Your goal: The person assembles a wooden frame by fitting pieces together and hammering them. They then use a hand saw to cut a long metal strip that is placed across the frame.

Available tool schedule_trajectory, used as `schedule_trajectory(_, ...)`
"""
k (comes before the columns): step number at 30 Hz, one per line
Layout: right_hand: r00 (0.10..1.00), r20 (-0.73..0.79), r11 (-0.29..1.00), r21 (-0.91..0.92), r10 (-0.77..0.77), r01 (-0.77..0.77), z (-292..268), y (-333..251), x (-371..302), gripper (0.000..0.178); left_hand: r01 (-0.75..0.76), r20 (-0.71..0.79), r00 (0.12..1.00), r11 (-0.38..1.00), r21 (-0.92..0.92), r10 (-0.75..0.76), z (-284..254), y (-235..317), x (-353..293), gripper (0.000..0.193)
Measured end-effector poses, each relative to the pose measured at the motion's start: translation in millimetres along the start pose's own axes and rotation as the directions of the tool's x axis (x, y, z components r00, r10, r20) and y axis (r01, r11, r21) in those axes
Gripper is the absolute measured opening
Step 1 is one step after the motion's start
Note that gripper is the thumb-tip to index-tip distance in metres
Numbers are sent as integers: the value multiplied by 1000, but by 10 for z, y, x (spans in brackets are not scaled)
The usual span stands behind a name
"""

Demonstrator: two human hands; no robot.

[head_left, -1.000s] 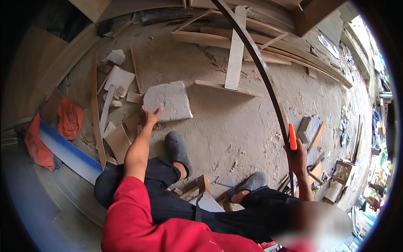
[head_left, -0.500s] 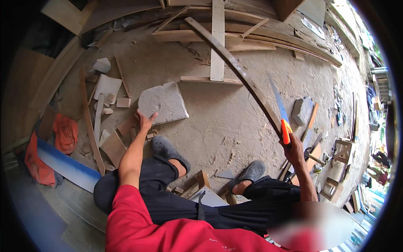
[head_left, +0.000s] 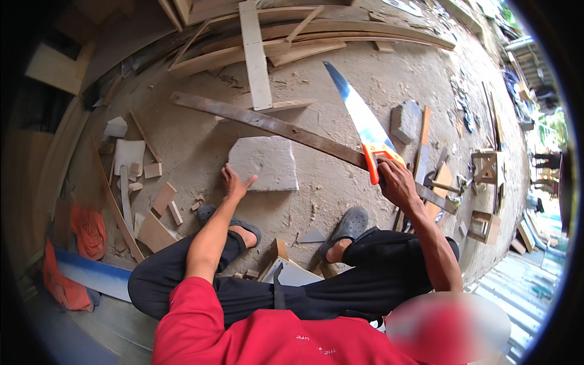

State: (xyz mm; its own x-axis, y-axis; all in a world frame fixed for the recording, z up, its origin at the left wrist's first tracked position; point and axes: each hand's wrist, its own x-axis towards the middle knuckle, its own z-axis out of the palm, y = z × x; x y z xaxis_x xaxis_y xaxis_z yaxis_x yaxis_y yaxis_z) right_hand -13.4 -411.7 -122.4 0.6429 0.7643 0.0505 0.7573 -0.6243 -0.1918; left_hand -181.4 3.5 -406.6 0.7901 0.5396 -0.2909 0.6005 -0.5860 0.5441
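Note:
My right hand (head_left: 398,182) is closed round the orange handle of a hand saw (head_left: 360,115) and also round a long brown wooden strip (head_left: 274,126). The saw blade points away from me. The strip slants across to the far left, passing just beyond a pale rough block (head_left: 264,163); its other end (head_left: 439,199) sticks out right of my hand. At the block's near left corner, my left hand (head_left: 236,182) grips it, thumb on the near edge and fingers on the left side. The block lies flat on the ground between my hands, beyond my feet.
A darker block (head_left: 406,121) and tools, including a hammer (head_left: 447,186), lie at right. Wood offcuts (head_left: 163,199) are scattered at left. A plank frame (head_left: 258,61) lies at the far side. An angled wooden piece (head_left: 280,267) sits between my feet.
The block has slid right and turned with my left hand on it. My right hand has swung the strip down leftward, nearer the block, and the saw blade now shows broadside.

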Motion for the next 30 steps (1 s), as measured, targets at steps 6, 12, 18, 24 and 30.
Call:
schedule_trajectory(6, 989, -148, 997, -80, -26, 14, -37, 107, -414, 19, -118, 303, 947, 993, 27, 104, 339, 1016, -101, 120)
schedule_trajectory(12, 965, -248, 979, -203, -83, 32, -331, -152, -463, 15, 142, 209, 977, 844, -518, -36, 386, 1334, 323, 75)
schedule_trajectory(18, 967, -254, 970, -235, 3, -65, -286, -363, -732, 16, 408, 389, 894, 44, -912, -224, -306, 2340, -405, 33)
schedule_trajectory(24, 966, -258, 961, -268, -10, -62, 62, -399, -719, 18, 380, 391, 920, -190, -905, -21, -178, 1991, -659, 25)
schedule_trajectory(30, 953, -301, 969, -241, -22, -54, 734, -442, -739, 18, 510, 460, 852, -201, -836, 251, -10, 1859, -1050, 26)
